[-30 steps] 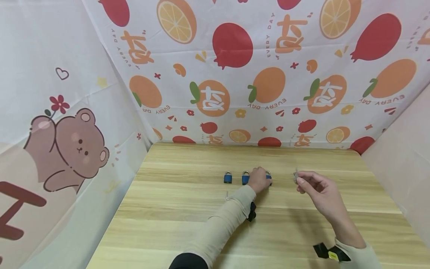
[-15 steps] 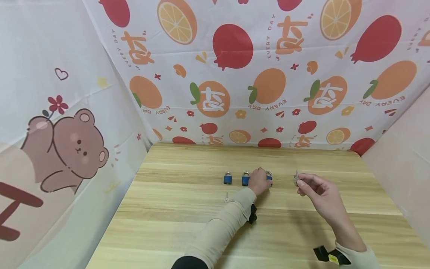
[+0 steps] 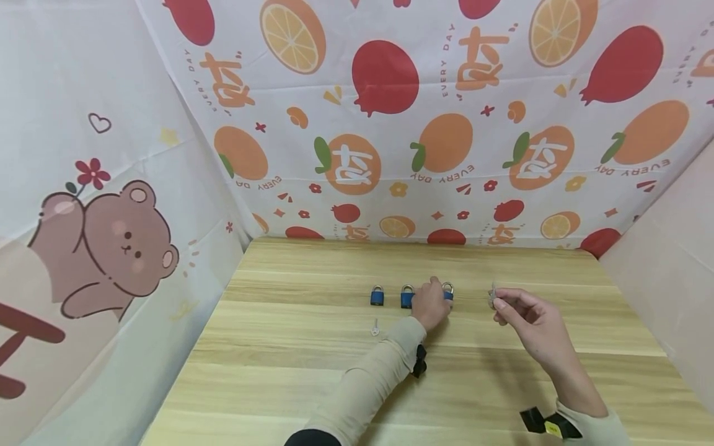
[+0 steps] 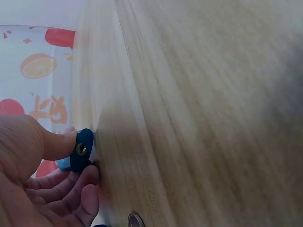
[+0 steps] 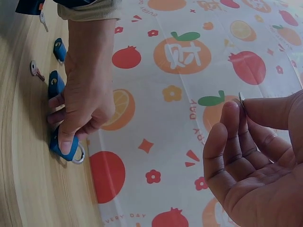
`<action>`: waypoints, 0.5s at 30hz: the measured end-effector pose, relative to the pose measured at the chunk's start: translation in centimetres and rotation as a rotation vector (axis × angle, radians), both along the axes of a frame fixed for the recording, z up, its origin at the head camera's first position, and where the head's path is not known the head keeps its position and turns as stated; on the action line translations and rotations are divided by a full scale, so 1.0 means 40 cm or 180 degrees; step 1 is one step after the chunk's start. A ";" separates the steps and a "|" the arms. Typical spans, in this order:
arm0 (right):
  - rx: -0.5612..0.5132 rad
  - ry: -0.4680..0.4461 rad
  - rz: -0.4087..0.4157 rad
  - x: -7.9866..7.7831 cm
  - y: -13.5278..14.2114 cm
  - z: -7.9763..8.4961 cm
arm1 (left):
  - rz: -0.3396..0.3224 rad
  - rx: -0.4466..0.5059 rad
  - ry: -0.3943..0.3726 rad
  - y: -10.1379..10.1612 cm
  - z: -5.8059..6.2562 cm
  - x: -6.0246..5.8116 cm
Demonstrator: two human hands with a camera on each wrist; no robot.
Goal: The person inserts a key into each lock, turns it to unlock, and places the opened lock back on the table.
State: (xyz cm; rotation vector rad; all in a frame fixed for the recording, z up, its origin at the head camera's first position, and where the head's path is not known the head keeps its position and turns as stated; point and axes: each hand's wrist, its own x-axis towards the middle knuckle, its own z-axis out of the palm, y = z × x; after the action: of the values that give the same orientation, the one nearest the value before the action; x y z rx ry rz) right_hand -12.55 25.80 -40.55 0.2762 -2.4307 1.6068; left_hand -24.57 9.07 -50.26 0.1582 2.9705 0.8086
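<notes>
My left hand grips the rightmost of several blue padlocks, with the thumb on one side of the lock body. That padlock shows its metal shackle pointing away from me. In the left wrist view the brass keyhole of this padlock faces the camera. Off to the right, my right hand pinches a small silver key between thumb and fingertips, above the table. The right wrist view catches that key edge-on. Whether the gripped lock's shackle is released, I cannot tell.
Two more blue padlocks, one in the middle and one at the left, stand in the row. A loose key lies before the left one; another key lies near the middle lock. A printed cloth hangs behind the wooden table.
My left hand and its padlock have shifted slightly right, and more of the shackle shows. The left sleeve has uncovered the loose key. My right hand has dropped slightly, still pinching its key.
</notes>
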 end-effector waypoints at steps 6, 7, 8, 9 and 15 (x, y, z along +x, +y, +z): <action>0.0039 -0.0023 -0.0010 -0.001 -0.002 0.002 | 0.0010 0.0016 0.0016 -0.004 -0.001 -0.001; 0.0040 -0.0029 -0.0015 -0.001 -0.002 0.003 | 0.0003 0.0025 0.0026 -0.004 -0.001 -0.001; 0.0044 -0.0034 -0.0018 -0.001 -0.002 0.004 | 0.0003 0.0034 0.0038 -0.004 -0.001 -0.001; 0.0047 -0.0038 -0.0018 -0.001 -0.002 0.004 | 0.0002 0.0048 0.0053 -0.005 -0.001 -0.002; 0.0027 -0.0047 0.0002 -0.005 -0.003 0.005 | -0.0051 0.0161 0.0119 -0.011 0.005 0.004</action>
State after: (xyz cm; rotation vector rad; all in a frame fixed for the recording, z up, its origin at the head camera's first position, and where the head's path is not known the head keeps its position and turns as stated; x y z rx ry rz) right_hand -12.76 25.66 -40.36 0.2677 -2.4492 1.6046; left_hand -24.39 8.63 -50.08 0.2016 2.9808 0.8893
